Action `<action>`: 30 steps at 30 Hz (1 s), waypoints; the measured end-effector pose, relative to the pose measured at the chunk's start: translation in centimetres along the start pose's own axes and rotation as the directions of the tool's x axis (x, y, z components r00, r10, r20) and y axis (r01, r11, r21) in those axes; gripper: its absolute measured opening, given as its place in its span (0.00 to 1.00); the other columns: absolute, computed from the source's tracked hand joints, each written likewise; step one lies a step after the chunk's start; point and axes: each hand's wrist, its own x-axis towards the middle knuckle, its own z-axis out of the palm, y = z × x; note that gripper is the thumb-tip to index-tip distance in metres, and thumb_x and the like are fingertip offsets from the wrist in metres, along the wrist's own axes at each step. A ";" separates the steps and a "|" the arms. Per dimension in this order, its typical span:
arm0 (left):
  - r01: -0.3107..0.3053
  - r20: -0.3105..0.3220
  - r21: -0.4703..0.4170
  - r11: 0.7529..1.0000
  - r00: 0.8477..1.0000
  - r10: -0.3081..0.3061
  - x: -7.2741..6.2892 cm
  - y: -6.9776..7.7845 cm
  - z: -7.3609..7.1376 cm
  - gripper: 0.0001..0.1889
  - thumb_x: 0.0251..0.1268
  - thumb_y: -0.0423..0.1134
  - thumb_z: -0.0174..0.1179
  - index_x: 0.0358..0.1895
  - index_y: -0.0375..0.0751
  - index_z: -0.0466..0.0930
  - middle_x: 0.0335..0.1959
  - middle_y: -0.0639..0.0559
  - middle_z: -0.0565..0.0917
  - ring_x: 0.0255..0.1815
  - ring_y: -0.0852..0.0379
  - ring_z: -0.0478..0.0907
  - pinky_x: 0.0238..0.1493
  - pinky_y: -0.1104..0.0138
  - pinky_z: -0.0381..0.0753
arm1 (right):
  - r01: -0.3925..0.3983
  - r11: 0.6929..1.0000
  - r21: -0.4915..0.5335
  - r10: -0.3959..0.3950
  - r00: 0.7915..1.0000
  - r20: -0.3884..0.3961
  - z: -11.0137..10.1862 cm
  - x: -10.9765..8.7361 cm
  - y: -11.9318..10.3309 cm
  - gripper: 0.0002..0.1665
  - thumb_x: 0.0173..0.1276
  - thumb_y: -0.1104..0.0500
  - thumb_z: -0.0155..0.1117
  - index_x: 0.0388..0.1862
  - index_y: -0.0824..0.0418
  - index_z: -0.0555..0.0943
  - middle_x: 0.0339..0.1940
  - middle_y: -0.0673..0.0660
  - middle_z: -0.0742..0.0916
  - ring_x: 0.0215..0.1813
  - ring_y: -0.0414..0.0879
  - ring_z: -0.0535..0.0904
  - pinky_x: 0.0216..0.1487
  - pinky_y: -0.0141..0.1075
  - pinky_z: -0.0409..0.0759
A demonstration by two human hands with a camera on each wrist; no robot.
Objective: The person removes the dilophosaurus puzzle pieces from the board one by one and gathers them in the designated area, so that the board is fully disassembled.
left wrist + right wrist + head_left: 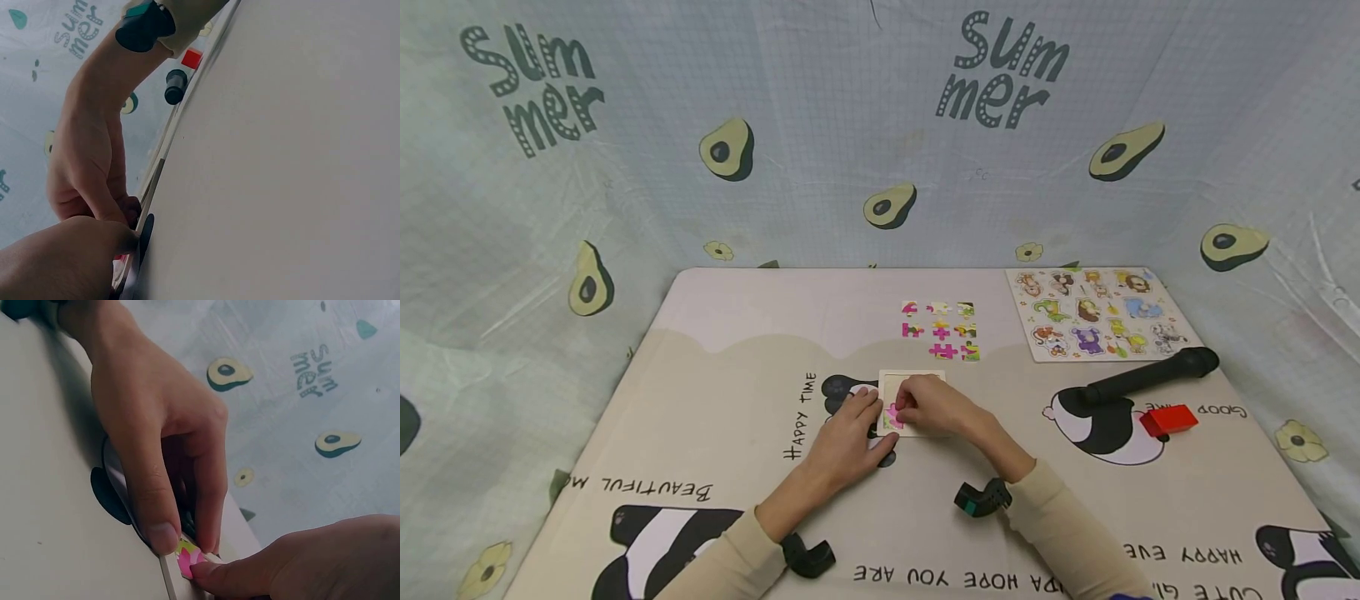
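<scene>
A small pale puzzle tray (912,377) lies on the table in front of me, and a pink and green jigsaw piece (892,417) sits at its near left corner. My left hand (847,435) holds the tray at that corner, with the thumb at the near edge and the fingers along the left side. From the right, my right hand (936,404) reaches over the tray with curled fingers. Its fingertips pinch the edge of the jigsaw piece (189,557), partly covering it in the right wrist view. Much of the tray's inside is hidden beneath this hand.
Several loose jigsaw pieces (940,331) lie in rows beyond the tray. At the back right is an animal picture board (1097,315). A black microphone (1150,377) and a red block (1168,420) lie in front of it.
</scene>
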 end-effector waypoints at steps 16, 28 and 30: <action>0.013 0.023 0.000 1.000 1.000 -0.013 0.0 0.1 -0.2 0.29 0.63 0.52 0.66 0.58 0.32 0.81 0.62 0.40 0.81 0.69 0.43 0.75 0.71 0.51 0.72 | -0.019 0.996 0.088 0.021 1.000 -0.016 -0.1 0.1 0.8 0.06 0.63 0.60 0.73 0.35 0.58 0.83 0.30 0.49 0.84 0.34 0.40 0.75 0.39 0.29 0.76; 0.003 0.014 0.000 1.000 1.000 -0.003 0.0 0.0 -0.3 0.29 0.63 0.52 0.66 0.58 0.31 0.81 0.62 0.39 0.81 0.69 0.42 0.75 0.70 0.51 0.73 | 0.088 0.992 0.095 -0.086 0.996 -0.029 -0.1 0.4 2.1 0.03 0.64 0.61 0.72 0.36 0.59 0.86 0.30 0.49 0.87 0.33 0.35 0.77 0.39 0.26 0.78; -0.003 0.006 0.000 1.000 1.000 0.003 0.0 0.0 -0.2 0.29 0.63 0.52 0.66 0.58 0.31 0.81 0.61 0.39 0.81 0.68 0.42 0.76 0.70 0.51 0.73 | 0.097 0.992 0.086 -0.095 0.995 -0.032 -0.1 0.4 2.2 0.03 0.64 0.61 0.72 0.36 0.59 0.87 0.30 0.49 0.87 0.32 0.35 0.78 0.39 0.26 0.78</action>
